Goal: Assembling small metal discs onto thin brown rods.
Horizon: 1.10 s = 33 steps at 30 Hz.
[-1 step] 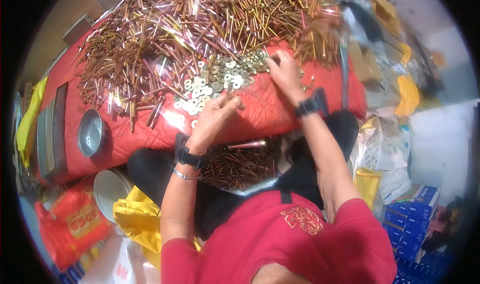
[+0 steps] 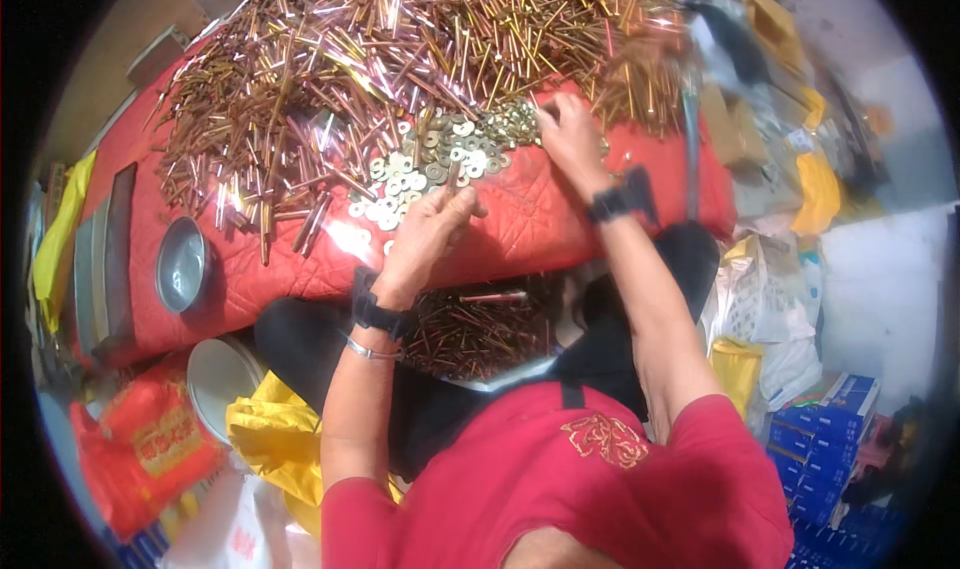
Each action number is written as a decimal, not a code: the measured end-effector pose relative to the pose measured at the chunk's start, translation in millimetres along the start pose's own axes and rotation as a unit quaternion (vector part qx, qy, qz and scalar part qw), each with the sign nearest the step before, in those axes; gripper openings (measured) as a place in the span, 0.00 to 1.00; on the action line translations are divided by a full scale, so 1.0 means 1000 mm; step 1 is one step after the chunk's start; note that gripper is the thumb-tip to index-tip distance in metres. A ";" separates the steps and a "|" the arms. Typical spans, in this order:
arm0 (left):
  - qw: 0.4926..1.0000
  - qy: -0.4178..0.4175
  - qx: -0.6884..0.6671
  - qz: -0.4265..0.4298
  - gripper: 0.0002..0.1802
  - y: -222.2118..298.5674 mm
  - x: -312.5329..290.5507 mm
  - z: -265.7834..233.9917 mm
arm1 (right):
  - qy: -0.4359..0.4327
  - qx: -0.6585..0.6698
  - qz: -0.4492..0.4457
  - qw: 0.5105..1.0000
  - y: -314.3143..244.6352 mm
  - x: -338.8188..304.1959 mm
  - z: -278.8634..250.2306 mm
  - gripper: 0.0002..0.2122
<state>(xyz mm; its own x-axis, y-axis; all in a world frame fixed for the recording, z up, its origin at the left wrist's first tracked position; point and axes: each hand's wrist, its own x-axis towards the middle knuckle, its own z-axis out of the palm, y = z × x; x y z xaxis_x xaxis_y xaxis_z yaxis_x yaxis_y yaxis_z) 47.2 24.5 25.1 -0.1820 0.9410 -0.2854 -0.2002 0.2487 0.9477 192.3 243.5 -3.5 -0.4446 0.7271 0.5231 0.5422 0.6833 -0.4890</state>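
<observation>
My left hand (image 2: 432, 234) is closed at the near edge of the washers, with a thin brownish bolt (image 2: 453, 176) standing up from its fingers. Flat silvery washers (image 2: 400, 181) lie loose just beyond that hand. My right hand (image 2: 573, 139) reaches to the small brassy nuts (image 2: 512, 126), its fingertips pinched together. Whatever those fingertips hold is too small to make out. Behind both hands spreads a large heap of long copper-coloured bolts (image 2: 330, 79). Between my legs, below the table edge, a single bolt (image 2: 493, 297) shows above a lower pile of bolts (image 2: 475, 339).
A red padded cover (image 2: 250, 294) lies under the parts. On its left sit a grey metal bowl (image 2: 183, 266) and dark flat strips (image 2: 118, 259). Yellow bags (image 2: 275, 429) and a red bag (image 2: 150, 449) flank my left side; blue boxes (image 2: 835, 419) are stacked at the right.
The single bolt below the table edge is slightly lower. My right hand has shifted slightly right, still at the nuts. My left hand has barely moved.
</observation>
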 end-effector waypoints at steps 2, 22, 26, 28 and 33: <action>0.993 -0.012 -0.114 -0.026 0.16 0.000 0.003 -0.005 | -0.005 -0.128 0.012 0.992 0.011 0.015 0.012 0.08; 0.901 0.109 -0.420 0.002 0.15 -0.023 0.020 -0.031 | -0.215 0.138 0.017 0.967 -0.065 -0.049 -0.027 0.11; 0.916 0.101 -0.387 0.018 0.15 -0.025 0.018 -0.035 | -0.216 -0.018 -0.072 0.973 -0.079 -0.056 -0.021 0.10; 0.919 0.103 -0.379 0.024 0.15 -0.022 0.017 -0.034 | -0.230 -0.060 -0.085 0.968 -0.078 -0.057 -0.019 0.10; 0.913 0.156 -0.376 0.011 0.16 -0.017 0.016 -0.030 | -0.267 -0.098 -0.161 0.945 -0.072 -0.050 -0.028 0.08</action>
<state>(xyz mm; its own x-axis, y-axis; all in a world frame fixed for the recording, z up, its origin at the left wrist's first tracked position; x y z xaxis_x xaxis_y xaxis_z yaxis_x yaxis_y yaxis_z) 18.6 28.6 0.4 -0.4364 0.8033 -0.4053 -0.7765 -0.1087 0.6207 195.8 155.7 25.1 -0.8772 0.4488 0.1705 0.4157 0.8877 -0.1980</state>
